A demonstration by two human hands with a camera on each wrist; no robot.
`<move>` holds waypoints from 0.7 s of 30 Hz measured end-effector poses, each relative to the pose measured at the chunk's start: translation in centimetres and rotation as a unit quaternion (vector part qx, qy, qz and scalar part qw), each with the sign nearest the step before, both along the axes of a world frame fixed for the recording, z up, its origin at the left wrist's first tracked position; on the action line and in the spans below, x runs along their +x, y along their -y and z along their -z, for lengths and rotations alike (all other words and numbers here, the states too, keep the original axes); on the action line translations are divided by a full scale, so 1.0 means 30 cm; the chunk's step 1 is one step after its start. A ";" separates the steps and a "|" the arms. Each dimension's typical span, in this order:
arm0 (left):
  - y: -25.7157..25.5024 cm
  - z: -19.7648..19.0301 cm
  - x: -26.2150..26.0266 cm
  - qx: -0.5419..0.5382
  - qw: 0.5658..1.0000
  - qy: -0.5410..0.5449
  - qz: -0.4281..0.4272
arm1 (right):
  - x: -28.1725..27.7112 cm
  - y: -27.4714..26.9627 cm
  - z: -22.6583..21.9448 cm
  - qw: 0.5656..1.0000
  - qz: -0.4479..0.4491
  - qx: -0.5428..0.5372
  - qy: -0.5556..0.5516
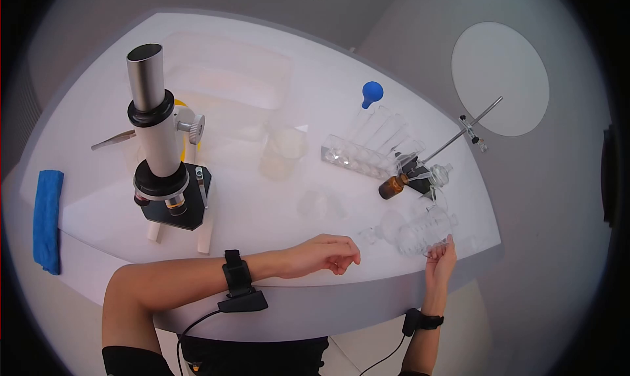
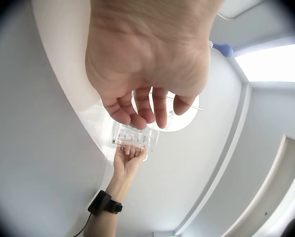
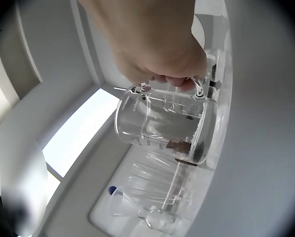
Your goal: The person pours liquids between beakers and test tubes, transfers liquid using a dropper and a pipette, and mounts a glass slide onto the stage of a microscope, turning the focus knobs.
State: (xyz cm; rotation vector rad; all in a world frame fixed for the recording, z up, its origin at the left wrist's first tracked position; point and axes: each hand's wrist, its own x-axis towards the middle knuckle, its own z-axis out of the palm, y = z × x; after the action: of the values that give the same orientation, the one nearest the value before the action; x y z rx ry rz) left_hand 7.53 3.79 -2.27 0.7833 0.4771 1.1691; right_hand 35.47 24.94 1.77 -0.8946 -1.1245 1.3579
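My right hand (image 1: 441, 258) grips the side handle of a clear glass beaker (image 3: 160, 118) with printed markings. In the right wrist view the beaker is tipped on its side, and its inside looks bare. The head view has it near the right front of the table. My left hand (image 1: 325, 254) hovers by the table's front edge, fingers loosely curled with nothing in them. Between the two hands lies clear glassware; the right wrist view shows a funnel (image 3: 122, 203) and a small glass vessel (image 3: 160, 219) there.
A microscope (image 1: 157, 133) stands at the left, with a blue cloth (image 1: 48, 222) beyond it. Toward the right are a test-tube rack (image 1: 354, 158), a blue rubber bulb (image 1: 372, 92), a brown bottle (image 1: 392, 188) and a metal stand (image 1: 453, 140). A clear beaker (image 1: 283, 151) stands mid-table.
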 end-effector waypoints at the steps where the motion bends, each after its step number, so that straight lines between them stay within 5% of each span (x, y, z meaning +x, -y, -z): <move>1: 0.000 -0.001 -0.001 -0.001 1.000 -0.003 0.002 | -0.004 0.003 -0.011 1.000 0.002 0.001 -0.002; 10: -0.001 0.000 0.002 0.008 1.000 -0.008 -0.002 | -0.043 0.067 -0.226 0.988 0.069 0.122 0.070; 12: -0.001 -0.003 0.004 0.006 1.000 -0.014 -0.008 | -0.004 0.044 -0.249 0.969 0.014 0.204 0.135; 21: -0.004 0.004 -0.003 0.008 1.000 -0.009 0.006 | -0.068 0.131 -0.389 0.927 -0.021 0.230 0.294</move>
State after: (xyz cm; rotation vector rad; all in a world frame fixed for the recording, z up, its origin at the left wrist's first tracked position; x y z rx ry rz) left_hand 7.46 3.91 -2.39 0.8096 0.4778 1.1560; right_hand 33.43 21.00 13.43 -0.9492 -1.8391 0.7997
